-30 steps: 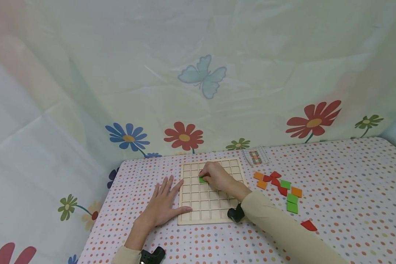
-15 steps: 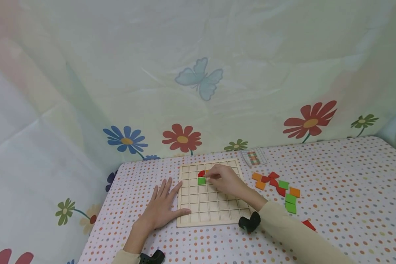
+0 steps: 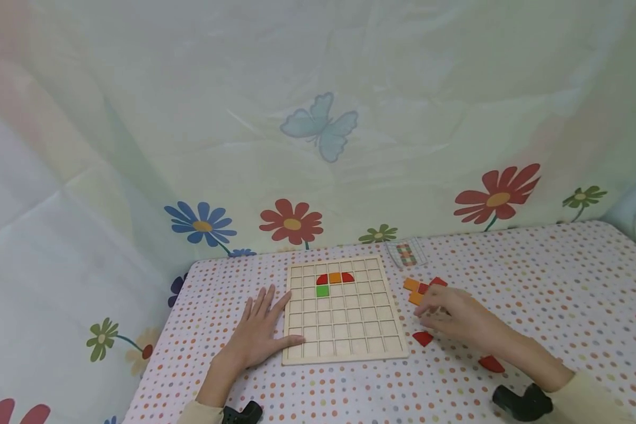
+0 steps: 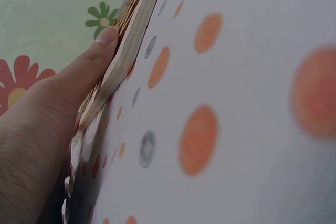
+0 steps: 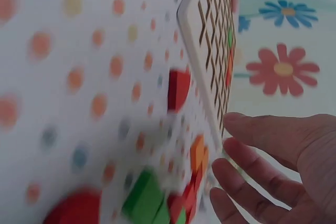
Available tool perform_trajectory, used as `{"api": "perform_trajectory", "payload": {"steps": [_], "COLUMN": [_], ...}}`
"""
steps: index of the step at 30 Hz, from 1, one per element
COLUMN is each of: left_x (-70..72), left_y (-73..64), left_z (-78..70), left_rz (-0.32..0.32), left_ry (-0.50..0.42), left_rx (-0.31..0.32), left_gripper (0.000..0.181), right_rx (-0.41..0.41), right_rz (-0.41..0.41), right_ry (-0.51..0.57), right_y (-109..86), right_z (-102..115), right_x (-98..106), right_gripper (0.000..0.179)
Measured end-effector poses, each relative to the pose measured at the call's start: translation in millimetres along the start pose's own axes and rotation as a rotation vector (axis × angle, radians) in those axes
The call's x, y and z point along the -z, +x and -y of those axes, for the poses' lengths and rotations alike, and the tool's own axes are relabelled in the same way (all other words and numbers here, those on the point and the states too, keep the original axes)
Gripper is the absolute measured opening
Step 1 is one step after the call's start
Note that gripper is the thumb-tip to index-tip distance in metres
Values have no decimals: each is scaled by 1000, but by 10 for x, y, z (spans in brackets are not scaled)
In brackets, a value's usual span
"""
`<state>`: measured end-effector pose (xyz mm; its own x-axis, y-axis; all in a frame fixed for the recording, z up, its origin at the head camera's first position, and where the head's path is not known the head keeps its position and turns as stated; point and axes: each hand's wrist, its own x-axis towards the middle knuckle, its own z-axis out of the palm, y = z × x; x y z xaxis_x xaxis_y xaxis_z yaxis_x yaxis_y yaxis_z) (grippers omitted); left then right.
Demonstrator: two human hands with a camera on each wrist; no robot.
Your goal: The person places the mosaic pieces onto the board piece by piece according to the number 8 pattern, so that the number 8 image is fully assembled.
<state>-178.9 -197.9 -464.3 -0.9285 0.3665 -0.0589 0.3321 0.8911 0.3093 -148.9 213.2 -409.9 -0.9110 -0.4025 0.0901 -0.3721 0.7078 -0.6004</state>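
Observation:
My left hand (image 3: 257,333) lies spread at the left edge of a wooden grid board (image 3: 350,348), its thumb resting on the lower left corner. Set in the grid are a red quarter-round tile (image 3: 322,279), an orange square tile (image 3: 334,277), another red quarter-round tile (image 3: 347,277) and a green square tile (image 3: 323,291). Above the loose tiles right of the board is my right hand (image 3: 458,315), fingers loosely bent and apart, with nothing seen between them. In the right wrist view, green tiles (image 5: 144,198) lie below its fingers; the head view hides them behind the hand.
One loose red tile (image 3: 422,338) lies between board and right hand, another (image 3: 491,364) nearer me. Orange tiles (image 3: 412,284) sit beside the board. A printed pattern card (image 3: 407,254) lies behind, near the flowered backdrop (image 3: 233,147). A dotted cloth (image 3: 318,394) covers the table.
My right hand has left the board and moved right to the loose tiles. The orange tile and second red tile in the grid are now uncovered. A red tile has shifted nearer me.

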Motion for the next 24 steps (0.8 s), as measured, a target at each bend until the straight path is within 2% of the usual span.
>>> {"api": "perform_trajectory", "payload": {"steps": [5,12,19,24], "left_x": [5,-21,-28,-19], "left_y": [-8,-11,2,0], "left_z": [-1,8,15,13], "left_rz": [-6,9,-5,-15], "left_ry": [11,-1,4,-5], "left_rx": [5,16,3,-4], "left_gripper": [101,101,101,102], "right_rx": [-83,-156,-272,-301], "right_rz": [-40,25,75,87], "right_ry": [-120,-98,-103,-82], "right_y": [-220,-331,-330,-336], "right_z": [-232,-347,-370,-400], "right_x": [152,96,96,121], "right_gripper": [21,26,29,32]}}
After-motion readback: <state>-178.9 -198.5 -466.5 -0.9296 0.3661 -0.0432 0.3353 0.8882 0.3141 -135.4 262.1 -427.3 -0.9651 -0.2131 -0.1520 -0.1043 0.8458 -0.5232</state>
